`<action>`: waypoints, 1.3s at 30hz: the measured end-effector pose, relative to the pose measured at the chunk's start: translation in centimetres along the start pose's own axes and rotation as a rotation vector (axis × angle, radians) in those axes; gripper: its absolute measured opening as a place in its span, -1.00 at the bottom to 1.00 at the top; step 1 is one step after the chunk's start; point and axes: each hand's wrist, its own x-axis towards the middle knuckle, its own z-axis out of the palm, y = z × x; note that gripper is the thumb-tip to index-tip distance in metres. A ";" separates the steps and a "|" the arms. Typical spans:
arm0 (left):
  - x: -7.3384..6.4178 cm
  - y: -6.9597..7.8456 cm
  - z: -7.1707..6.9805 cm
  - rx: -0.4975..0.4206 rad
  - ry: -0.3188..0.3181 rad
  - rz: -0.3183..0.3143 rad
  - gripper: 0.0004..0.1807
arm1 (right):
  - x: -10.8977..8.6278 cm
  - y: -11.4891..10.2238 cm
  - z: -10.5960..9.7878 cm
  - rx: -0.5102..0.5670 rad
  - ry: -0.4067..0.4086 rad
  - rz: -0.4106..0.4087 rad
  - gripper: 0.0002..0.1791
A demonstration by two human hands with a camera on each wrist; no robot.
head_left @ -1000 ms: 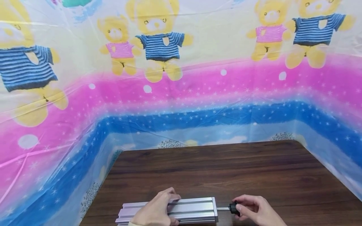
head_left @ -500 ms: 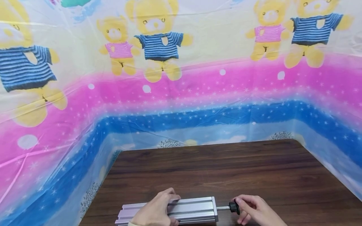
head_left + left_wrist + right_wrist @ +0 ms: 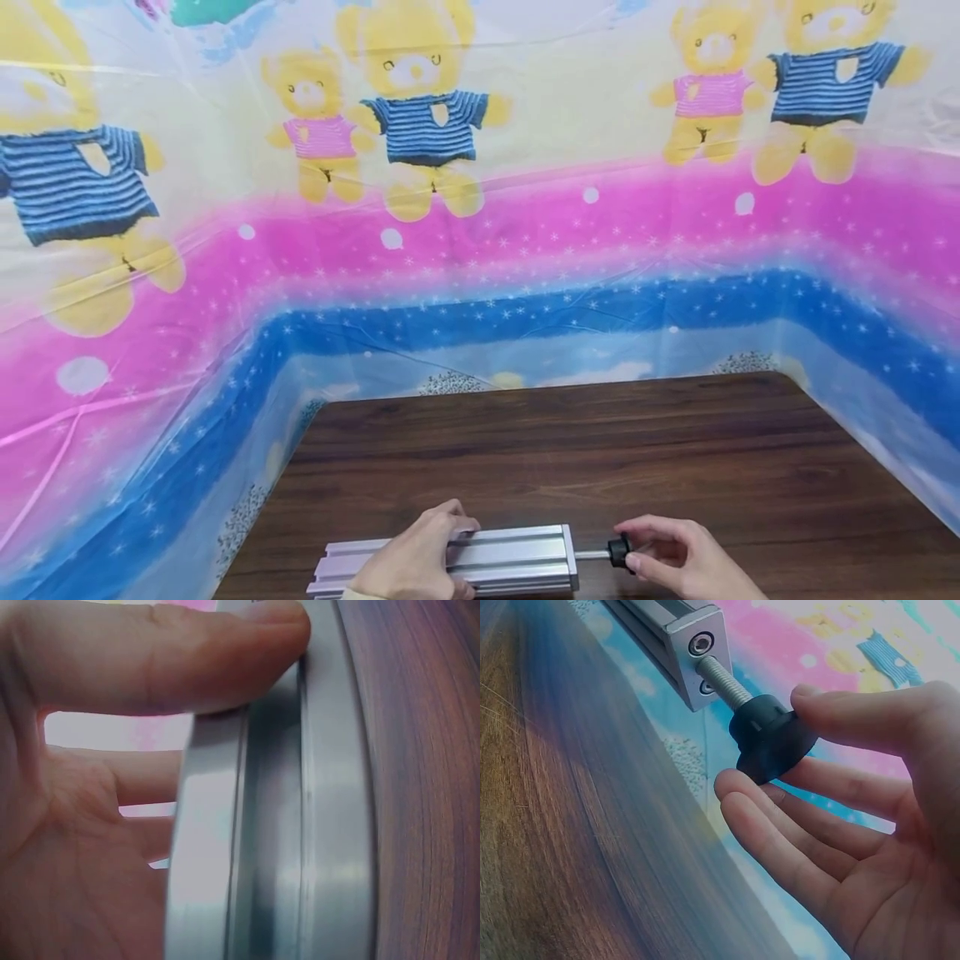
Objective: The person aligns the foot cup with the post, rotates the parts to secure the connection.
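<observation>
Our black knob sits at the outer end of one threaded rod, which projects from the end plate of a silver aluminium profile lying along the near edge of the table. Our right hand pinches the knob's rim lightly between fingertips, the palm well apart from it; our left hand grips the profile from above, thumb on one side and fingers across the other. To turn the knob well, we should keep the left grip firm, twist in short strokes, re-pinch evenly, and hold the rod straight so its thread doesn't bind. Counting, we have one knob, one rod, one profile, two bolt heads in the plate, one table, and five printed bears on the cloth behind.
</observation>
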 end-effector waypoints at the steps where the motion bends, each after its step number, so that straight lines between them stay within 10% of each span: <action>1: 0.0 0.0 0.0 -0.001 0.000 0.003 -0.31 | 0.0 0.0 0.0 0.001 -0.002 0.001 -0.47; 39: -0.2 0.4 -0.4 0.035 0.015 -0.033 -0.31 | 0.5 0.5 0.4 -0.044 0.023 0.007 -0.57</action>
